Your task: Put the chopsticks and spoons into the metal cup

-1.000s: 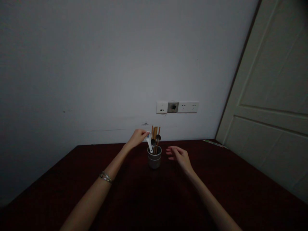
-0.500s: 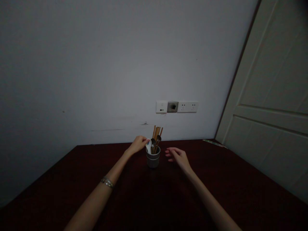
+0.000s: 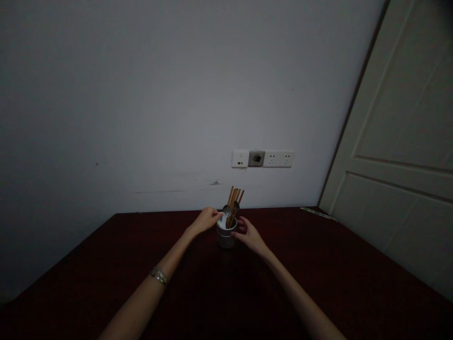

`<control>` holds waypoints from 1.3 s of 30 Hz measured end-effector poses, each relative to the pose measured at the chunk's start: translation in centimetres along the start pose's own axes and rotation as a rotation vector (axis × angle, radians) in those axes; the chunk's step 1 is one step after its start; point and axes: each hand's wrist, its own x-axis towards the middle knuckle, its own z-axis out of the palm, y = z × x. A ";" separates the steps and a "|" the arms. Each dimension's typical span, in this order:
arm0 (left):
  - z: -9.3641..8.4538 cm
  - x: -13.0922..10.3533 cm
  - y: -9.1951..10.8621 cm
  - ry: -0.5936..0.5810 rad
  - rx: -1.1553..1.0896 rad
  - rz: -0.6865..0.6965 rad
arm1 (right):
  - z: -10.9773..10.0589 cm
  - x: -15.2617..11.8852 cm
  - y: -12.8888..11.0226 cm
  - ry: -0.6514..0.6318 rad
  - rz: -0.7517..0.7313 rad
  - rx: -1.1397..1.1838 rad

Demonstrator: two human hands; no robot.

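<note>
A grey cup (image 3: 225, 240) stands upright on the dark red table. In it lean several wooden chopsticks (image 3: 236, 194) and two metal spoons (image 3: 227, 209). My left hand (image 3: 205, 220) pinches a white ceramic soup spoon (image 3: 222, 221) with a blue mark; the spoon sits low inside the left part of the cup, its lower end hidden by the rim. At the cup's right side is my right hand (image 3: 248, 235), thumb against the front wall and fingers curved round near the rim.
Behind the table (image 3: 170, 302) rises a pale wall (image 3: 159, 104) with a row of sockets and switches (image 3: 262, 159). A panelled white door (image 3: 396, 141) is at the right. Near the table's back right edge lies a thin patterned strip (image 3: 317, 213).
My right hand has moved left from beside the cup and now takes hold of its right side. My left hand has lowered the soup spoon deeper into the cup.
</note>
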 end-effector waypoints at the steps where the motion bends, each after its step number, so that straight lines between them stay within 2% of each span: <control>1: 0.0 -0.1 0.0 -0.013 0.002 0.003 | 0.4 0.3 0.1 -0.023 -0.002 0.019; 5: 0.2 -0.2 0.1 -0.027 0.007 0.006 | 1.7 0.8 -0.1 -0.111 0.007 0.125; 9: 0.5 -0.2 0.1 -0.038 0.001 -0.011 | 2.3 1.0 -0.3 -0.098 -0.013 0.159; 17: 0.4 -0.2 0.1 -0.032 -0.007 -0.007 | 2.2 1.5 0.7 -0.113 -0.023 0.128; 23: 0.2 -0.4 0.4 -0.035 -0.042 -0.015 | 2.2 1.2 0.1 -0.126 -0.041 0.137; 25: 0.0 -0.7 0.7 0.010 -0.054 -0.029 | 2.0 1.2 -0.1 -0.138 -0.039 0.130; 28: -0.4 -0.9 0.9 0.171 -0.092 -0.064 | 1.5 1.2 -0.6 -0.166 -0.022 0.103; 30: -0.6 -0.7 0.9 0.266 -0.163 -0.081 | 1.2 1.2 -1.0 -0.191 -0.009 0.095; 33: -0.8 0.6 0.6 0.319 -0.366 -0.150 | 0.7 1.1 -1.5 -0.240 -0.006 0.114; 36: -1.2 2.5 0.4 0.302 -0.621 -0.238 | 0.5 1.1 -1.8 -0.289 -0.007 0.146; 39: -1.5 4.5 0.7 0.252 -0.790 -0.240 | 0.4 1.1 -1.6 -0.315 0.004 0.165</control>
